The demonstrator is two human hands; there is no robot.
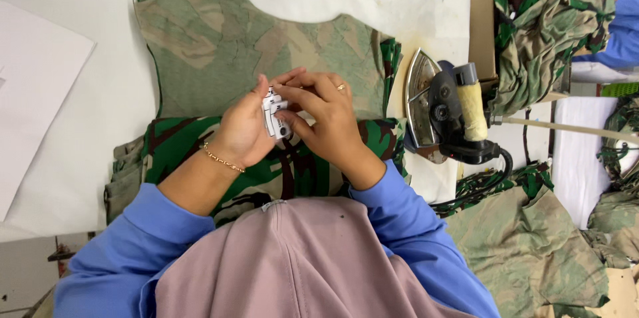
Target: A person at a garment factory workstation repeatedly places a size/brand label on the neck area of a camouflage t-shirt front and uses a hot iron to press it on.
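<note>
Both hands are up over the middle of the white bench [86, 125], meeting just above the cloth. The left hand [243, 128] cups a small stack of white paper tags with dark print [274, 115], its fingers [261, 92] closed against the stack's left edge, a thin gold chain bracelet [223, 158] on the wrist. The right hand [326, 122] comes in from the other side, thumb and forefinger pinched on the tags' right edge, a gold ring [341, 87] showing on one finger. So both sets of fingers are clamped on the same little stack, held in the air just over the fabric.

Below lies a camouflage fabric panel [219, 52], spread flat with its pale reverse side up, and nearer the body a folded camouflage piece in bright green, brown and black [173, 145] overlaps it. Blue sleeves [413, 225] frame the view, with a mauve cap [293, 265] at the bottom.

To the right, well apart from the hands, a black-handled steam iron with a metal soleplate [442, 112] stands tipped on its side. A heap of camouflage garments [546, 18] sits beyond it, more camouflage cloth [532, 245] lies lower right, and a white paper sheet [33, 85] rests at the left edge.
</note>
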